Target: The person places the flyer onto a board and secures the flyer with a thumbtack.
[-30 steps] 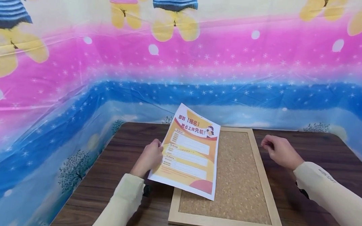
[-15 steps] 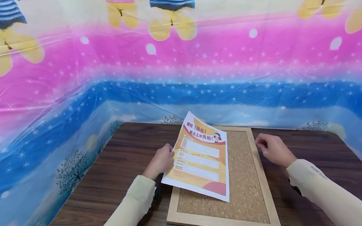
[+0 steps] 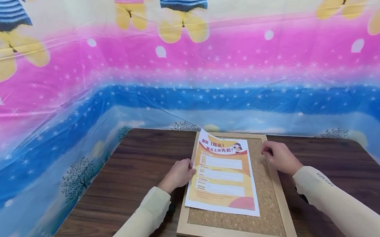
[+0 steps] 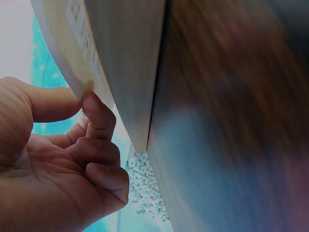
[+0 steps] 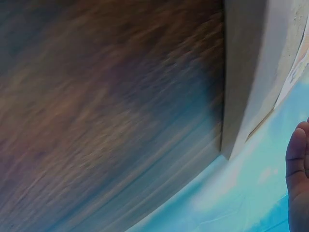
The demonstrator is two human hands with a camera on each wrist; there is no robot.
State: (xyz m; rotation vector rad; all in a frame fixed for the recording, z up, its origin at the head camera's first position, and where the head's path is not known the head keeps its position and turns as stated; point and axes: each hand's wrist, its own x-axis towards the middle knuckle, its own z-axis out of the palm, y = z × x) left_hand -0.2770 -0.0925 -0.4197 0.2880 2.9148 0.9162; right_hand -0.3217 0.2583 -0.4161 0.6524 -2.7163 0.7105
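A printed sheet of paper (image 3: 222,183), white-edged with orange and yellow print and a cartoon figure, lies over the left and middle of a cork board (image 3: 269,206) in a pale wooden frame. Its upper left corner curls upward. My left hand (image 3: 178,174) pinches the sheet's left edge between thumb and forefinger; the left wrist view shows this pinch on the paper (image 4: 67,48) beside the frame (image 4: 130,58). Above the board's right side is my right hand (image 3: 280,156), fingers curled and thumb near the forefinger. Whether anything small sits between those fingertips cannot be seen.
The board rests on a dark wood-grain table (image 3: 120,175). Behind and left of the table hangs a pink and blue patterned cloth (image 3: 192,69). In the right wrist view the frame's side (image 5: 241,72) stands above the tabletop (image 5: 111,106).
My left hand has carried the sheet right and down, from a tilted position over the board's left edge to lying on the cork. My right hand has shifted left, over the frame.
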